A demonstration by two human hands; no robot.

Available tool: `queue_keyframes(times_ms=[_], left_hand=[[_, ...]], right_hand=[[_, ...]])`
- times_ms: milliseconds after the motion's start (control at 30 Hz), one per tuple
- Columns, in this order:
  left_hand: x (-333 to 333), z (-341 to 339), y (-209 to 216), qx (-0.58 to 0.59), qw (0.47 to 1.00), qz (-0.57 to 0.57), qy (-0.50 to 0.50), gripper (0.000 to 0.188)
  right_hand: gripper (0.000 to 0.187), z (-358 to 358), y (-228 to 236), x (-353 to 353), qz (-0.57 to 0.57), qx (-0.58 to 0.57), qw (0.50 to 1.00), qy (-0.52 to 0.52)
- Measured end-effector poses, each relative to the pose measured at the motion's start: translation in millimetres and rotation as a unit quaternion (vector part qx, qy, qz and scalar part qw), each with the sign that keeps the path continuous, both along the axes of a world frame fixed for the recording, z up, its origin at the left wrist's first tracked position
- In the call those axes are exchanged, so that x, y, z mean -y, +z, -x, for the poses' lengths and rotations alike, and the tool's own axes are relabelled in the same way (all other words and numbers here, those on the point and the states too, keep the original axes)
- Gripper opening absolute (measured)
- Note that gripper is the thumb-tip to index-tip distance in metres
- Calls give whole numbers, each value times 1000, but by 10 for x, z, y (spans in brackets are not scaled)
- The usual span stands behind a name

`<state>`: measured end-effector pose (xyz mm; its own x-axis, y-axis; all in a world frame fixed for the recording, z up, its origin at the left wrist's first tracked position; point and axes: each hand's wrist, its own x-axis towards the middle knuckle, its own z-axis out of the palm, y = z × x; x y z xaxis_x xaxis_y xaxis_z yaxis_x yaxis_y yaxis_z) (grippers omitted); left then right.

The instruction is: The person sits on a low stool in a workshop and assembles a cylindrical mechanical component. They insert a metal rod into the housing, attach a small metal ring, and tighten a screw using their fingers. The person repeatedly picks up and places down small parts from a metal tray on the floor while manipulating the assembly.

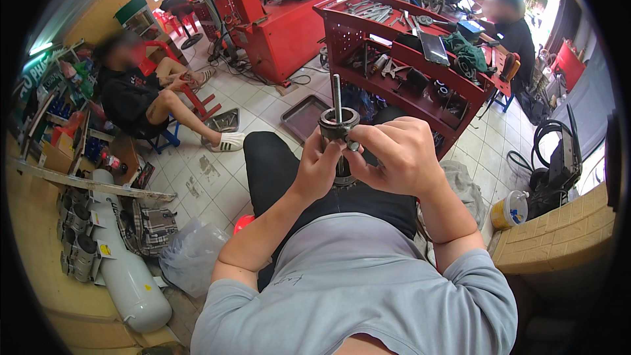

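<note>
Over my lap I hold a dark metal collar (334, 131) with a round, ring-shaped top. A shiny straight rod (337, 95) stands up through it, and a round dark metal body shows below, partly behind my hands. My left hand (317, 167) is closed round the collar's left side, thumb in front. My right hand (397, 154) is closed at its right front, fingers bent around a small round-ended metal piece, maybe a bolt head (353, 144), that sticks out of the collar. The inner fingertips of both hands are hidden.
Ahead stands a red tool cart (401, 82) with wrenches and rags. A metal tray (305, 117) lies on the tiled floor. One person (135, 92) sits at the left, another at the far right. A white gas cylinder (125, 263) and a yellow-white bucket (508, 210) flank me.
</note>
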<state>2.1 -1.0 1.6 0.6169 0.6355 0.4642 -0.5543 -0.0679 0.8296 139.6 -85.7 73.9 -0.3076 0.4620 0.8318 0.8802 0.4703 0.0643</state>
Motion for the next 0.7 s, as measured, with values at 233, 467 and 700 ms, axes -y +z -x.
queue_keyframes(times_ms=[233,467,700], left_hand=[[-18,41,-8,-14,1000,6,-16,24],[-32,15,-29,-3,1000,-2,-12,22],[-22,17,-7,3,1000,6,-10,23]], right_hand=[[17,34,45,22,1,-23,1000,17],[18,6,11,3,-1,-1,1000,0],[18,21,22,10,-1,-12,1000,7]])
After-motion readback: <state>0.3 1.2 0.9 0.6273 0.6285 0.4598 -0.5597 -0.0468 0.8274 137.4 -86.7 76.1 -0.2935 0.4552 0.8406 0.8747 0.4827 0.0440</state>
